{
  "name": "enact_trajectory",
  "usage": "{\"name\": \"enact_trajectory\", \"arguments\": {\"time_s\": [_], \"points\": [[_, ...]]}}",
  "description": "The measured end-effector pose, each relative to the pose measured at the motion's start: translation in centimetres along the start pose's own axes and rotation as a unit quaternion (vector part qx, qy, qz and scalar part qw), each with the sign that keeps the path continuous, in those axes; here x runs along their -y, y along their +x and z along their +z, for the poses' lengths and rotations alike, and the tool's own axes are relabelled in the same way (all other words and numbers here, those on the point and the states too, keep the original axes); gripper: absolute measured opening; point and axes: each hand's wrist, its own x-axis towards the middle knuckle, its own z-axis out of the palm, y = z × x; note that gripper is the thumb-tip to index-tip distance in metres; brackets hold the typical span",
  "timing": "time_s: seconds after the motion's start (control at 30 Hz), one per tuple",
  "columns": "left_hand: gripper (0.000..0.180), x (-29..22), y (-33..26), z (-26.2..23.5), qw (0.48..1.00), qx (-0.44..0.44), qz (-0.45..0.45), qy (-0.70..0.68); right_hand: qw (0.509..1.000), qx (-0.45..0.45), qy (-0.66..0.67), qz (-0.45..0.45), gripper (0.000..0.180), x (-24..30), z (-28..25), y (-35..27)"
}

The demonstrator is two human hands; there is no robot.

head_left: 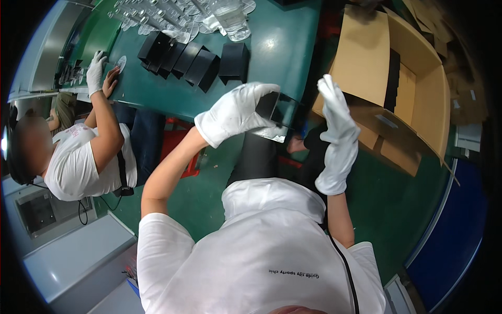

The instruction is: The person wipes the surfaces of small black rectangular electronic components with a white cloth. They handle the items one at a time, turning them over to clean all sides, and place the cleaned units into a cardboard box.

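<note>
My left hand (232, 112), in a white glove, is closed around a small black box (267, 106) in front of my waist, past the table's near edge. The box's right end looks open and dark inside, and a shiny strip shows at its lower edge. My gloved right hand (339, 138) is raised to the right of the box, apart from it, with fingers stretched out and nothing in them. Several black boxes (201, 68) stand in a row on the green table (282, 47), beyond my left hand.
Clear plastic parts and a clear container (230, 21) crowd the table's far side. An open cardboard carton (418, 104) with black contents stands at the right. To the left sits a co-worker (89, 152), one gloved hand (95, 73) at the table. A red stool (180, 146) is below the table.
</note>
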Motion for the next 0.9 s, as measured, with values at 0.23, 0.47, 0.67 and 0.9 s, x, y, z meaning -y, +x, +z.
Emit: {"name": "enact_trajectory", "arguments": {"time_s": [0.23, 0.47, 0.67, 0.9], "points": [[0.067, 0.2, -2.4, 4.1, 0.77, -0.032, -0.091, -0.631, 0.91, 0.154, -0.054, -0.382, 0.035, 7.8, 3.3, 4.0], [0.061, 1.4, -4.2, 2.9, 0.949, -0.185, -0.085, -0.24, 0.948, 0.222, 0.003, -0.227, 0.021, 1.3, 0.3, 1.5], [0.068, 0.8, -4.2, -5.3, 0.936, -0.138, 0.092, 0.31, 0.949, 0.28, 0.132, 0.068, 0.028, -0.1, -0.2, -2.1], [0.026, 6.9, -3.2, -12.5, 0.837, -0.094, 0.11, 0.527, 0.946, 0.27, 0.152, 0.099, 0.033, -1.0, 1.4, -2.2]]}}
